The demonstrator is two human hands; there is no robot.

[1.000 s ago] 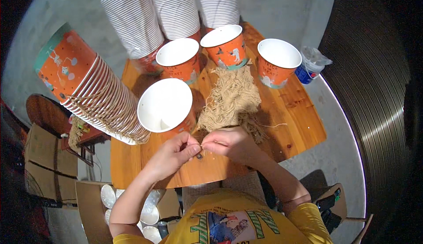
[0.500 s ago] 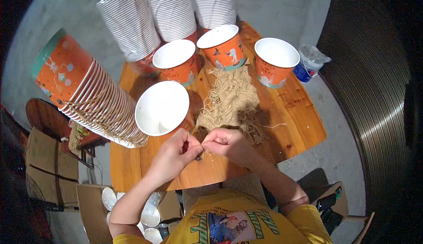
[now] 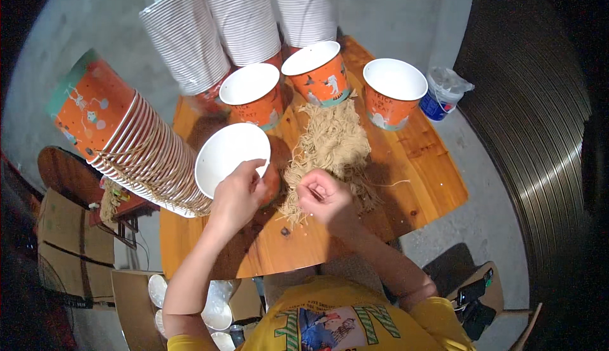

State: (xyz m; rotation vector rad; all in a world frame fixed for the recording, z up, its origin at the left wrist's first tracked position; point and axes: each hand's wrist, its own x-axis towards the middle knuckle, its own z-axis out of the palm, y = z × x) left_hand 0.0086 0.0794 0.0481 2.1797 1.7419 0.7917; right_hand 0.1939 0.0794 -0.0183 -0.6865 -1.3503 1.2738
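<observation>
At the near middle of the table, an orange paper bucket [image 3: 222,157] with a white inside leans toward me. My left hand [image 3: 236,195] is closed on its right rim, fingers over the edge. Beside it, my right hand [image 3: 327,202] is curled with fingertips pinched, just in front of a heap of tan cords [image 3: 336,138]; whatever is between the fingers is too small to make out. Three more orange buckets stand behind: one at left [image 3: 254,100], one in the middle [image 3: 317,75], one at right [image 3: 393,97].
A tilted stack of buckets with cord handles [image 3: 149,148] leans at the left. Tall wrapped stacks of buckets [image 3: 241,18] rise at the back of the wooden table [image 3: 419,180]. A blue and white pail [image 3: 441,97] sits beyond the right edge. Cardboard boxes [image 3: 66,243] stand lower left.
My hands have come apart from a shared pinch in front of the bucket. The left moved up to the bucket's rim; the right shifted slightly right, toward the cords.
</observation>
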